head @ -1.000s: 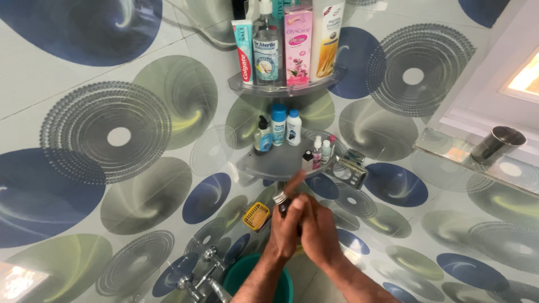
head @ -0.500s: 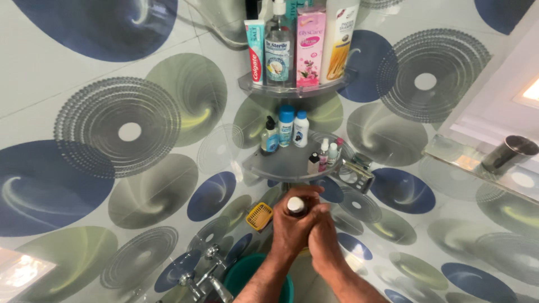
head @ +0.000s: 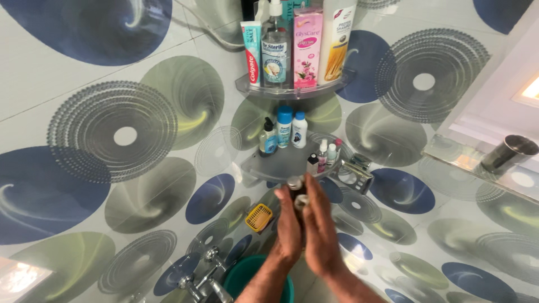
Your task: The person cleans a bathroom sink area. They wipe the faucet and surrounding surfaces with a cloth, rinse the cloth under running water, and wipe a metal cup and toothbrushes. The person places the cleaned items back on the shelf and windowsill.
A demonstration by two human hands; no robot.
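A small dark bottle (head: 296, 191) is pressed between the left hand (head: 289, 227) and right hand (head: 321, 227), palms facing. A grey corner shelf (head: 281, 163) is seen just beyond, at twelve o'clock.

You face glossy glazed wall tiles (head: 84, 67), smooth enough to mirror the light. Both corner shelves, the upper shelf (head: 292, 90) and the lower shelf (head: 281, 163), look like translucent grey plastic. The tap (head: 199, 278) and the steel cup (head: 508, 152) shine as polished metal. Between your left hand (head: 289, 227) and right hand (head: 321, 230) the small bottle (head: 296, 191) shows a shiny metallic cap. The yellow soap basket (head: 257, 217) is matt plastic.
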